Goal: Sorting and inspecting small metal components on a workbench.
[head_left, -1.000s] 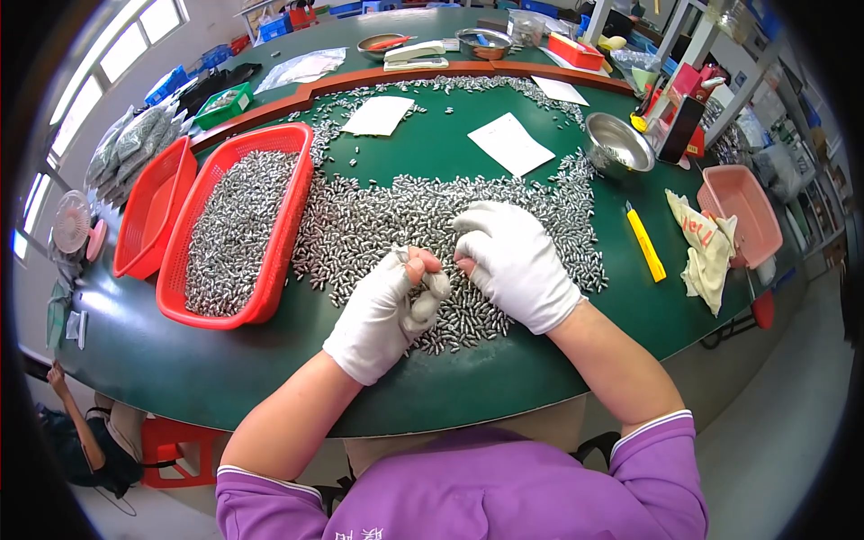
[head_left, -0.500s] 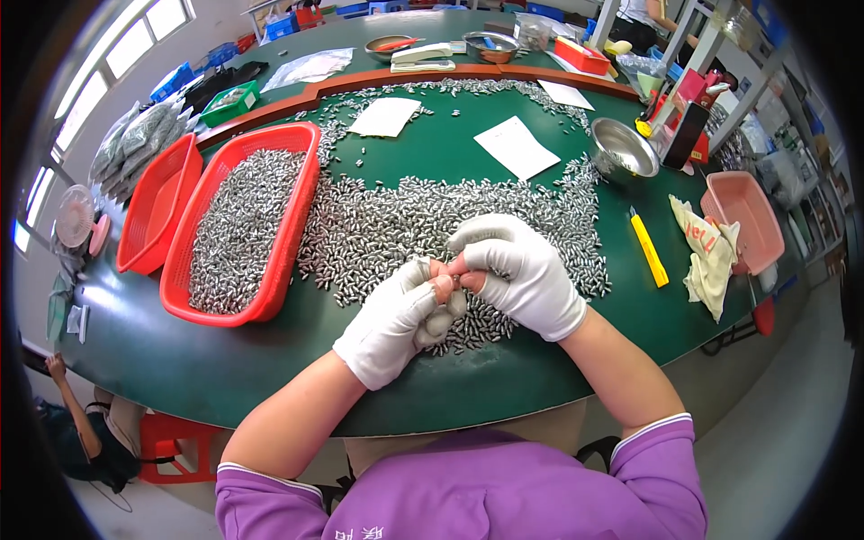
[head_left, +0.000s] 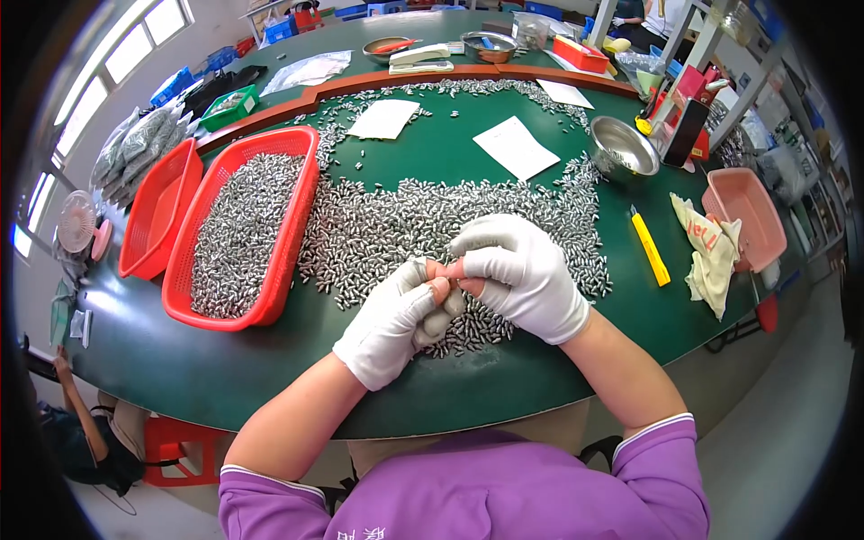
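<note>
Two gloved hands are working over the near edge of one wide green table (head_left: 144,360), their bare fingertips touching just above the metal pieces (head_left: 396,225). The left hand (head_left: 382,322) is curling its fingers inward, and the right hand (head_left: 533,281) is pinching thumb and forefinger against it; whether either is gripping a piece I cannot tell, as the fingertips are hiding the spot. The pieces (far too many to count) are lying in one broad bed beneath and beyond the hands, with a thin band running along the far side. Two red baskets are standing at the left: one full basket (head_left: 290,247) is holding more pieces, and one second basket (head_left: 160,216) is leaning just beside it. Three white sheets (head_left: 516,148) are lying toward the far side. To the right, one steel bowl (head_left: 625,146), one yellow cutter (head_left: 650,249), one cream cloth (head_left: 711,256) and one pink basin (head_left: 751,216) are resting, the cloth touching the basin.
</note>
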Tool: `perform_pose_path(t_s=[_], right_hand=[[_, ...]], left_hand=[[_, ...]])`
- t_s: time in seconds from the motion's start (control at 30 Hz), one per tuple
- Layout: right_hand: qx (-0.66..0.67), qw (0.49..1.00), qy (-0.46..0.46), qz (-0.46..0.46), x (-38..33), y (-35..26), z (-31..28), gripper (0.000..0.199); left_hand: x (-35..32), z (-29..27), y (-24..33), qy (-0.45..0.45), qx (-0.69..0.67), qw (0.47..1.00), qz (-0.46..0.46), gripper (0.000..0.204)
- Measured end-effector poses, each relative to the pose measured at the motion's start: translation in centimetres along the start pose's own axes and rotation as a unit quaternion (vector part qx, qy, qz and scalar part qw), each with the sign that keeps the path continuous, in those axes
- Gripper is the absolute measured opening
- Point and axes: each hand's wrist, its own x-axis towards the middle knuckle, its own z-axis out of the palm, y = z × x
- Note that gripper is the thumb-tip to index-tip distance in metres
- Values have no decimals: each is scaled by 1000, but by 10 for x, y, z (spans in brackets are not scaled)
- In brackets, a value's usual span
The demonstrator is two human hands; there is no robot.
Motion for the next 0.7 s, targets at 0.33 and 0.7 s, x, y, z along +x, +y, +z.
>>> perform_pose_path(t_s=[0.33,0.7], right_hand=[[-137,985,0,103,-12,11,0,14],[-164,967,-157,115,-12,4,3,14]], left_hand=[[5,-4,-2,7,-62,997,41,24],[7,-8,-8,37,-114,990,73,26]])
